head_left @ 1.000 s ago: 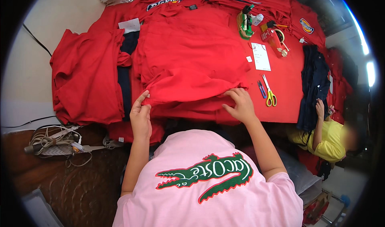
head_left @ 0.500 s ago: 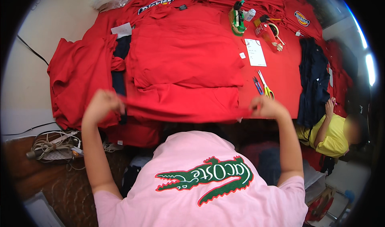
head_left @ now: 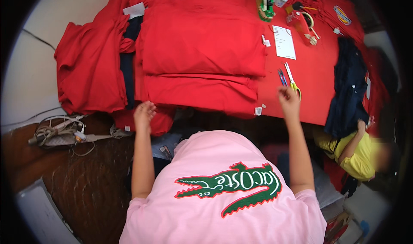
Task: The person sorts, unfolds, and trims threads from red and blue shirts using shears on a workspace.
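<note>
A red garment (head_left: 202, 89) lies along the table's near edge, its lower edge hanging slightly over, with a small white tag (head_left: 258, 111) at its right corner. Beside its left end is my left hand (head_left: 145, 114), off the cloth, fingers loosely curled and slightly apart with nothing visible in them. My right hand (head_left: 288, 98) hovers over the red tabletop to the right of the garment, fingers bent and no cloth in them. Just beyond its fingertips lie blue thread snips (head_left: 282, 77) and yellow-handled scissors (head_left: 290, 75).
A folded red stack (head_left: 202, 41) sits behind the garment, more red cloth (head_left: 90, 69) at left. Further right are a paper slip (head_left: 284, 42), a green tape dispenser (head_left: 266, 7) and a red holder (head_left: 299, 24). A co-worker in a yellow shirt (head_left: 356, 155) handles dark cloth (head_left: 346, 84).
Both hands have let go of the red garment's near edge, which now lies down. My left hand has moved right and down; my right hand is up by the scissors. The view has shifted.
</note>
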The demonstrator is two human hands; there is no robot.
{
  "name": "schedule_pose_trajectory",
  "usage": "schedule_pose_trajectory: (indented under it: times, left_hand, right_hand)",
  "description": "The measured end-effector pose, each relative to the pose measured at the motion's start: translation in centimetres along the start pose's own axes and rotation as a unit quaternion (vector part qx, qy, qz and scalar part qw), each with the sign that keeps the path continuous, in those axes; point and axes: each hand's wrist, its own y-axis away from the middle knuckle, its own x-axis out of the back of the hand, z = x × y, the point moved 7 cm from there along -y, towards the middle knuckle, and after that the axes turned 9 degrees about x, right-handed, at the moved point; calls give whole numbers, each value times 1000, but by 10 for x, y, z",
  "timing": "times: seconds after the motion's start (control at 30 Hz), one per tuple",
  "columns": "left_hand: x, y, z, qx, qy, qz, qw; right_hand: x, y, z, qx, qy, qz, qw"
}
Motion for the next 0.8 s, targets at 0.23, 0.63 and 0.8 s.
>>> schedule_pose_trajectory:
  times: [0.23,0.63,0.8]
  left_hand:
    - [12,-29,-43,-196,-99,127,967]
    - [0,-9,-57,-148,-55,8,987]
    - [39,33,-30,-178,-38,150,972]
  right_hand:
    - [-107,59,-16,-47,4,-127,991]
    - [-86,86,13,-302,-368,-16,879]
    - [-77,84,5,-362,-426,-130,819]
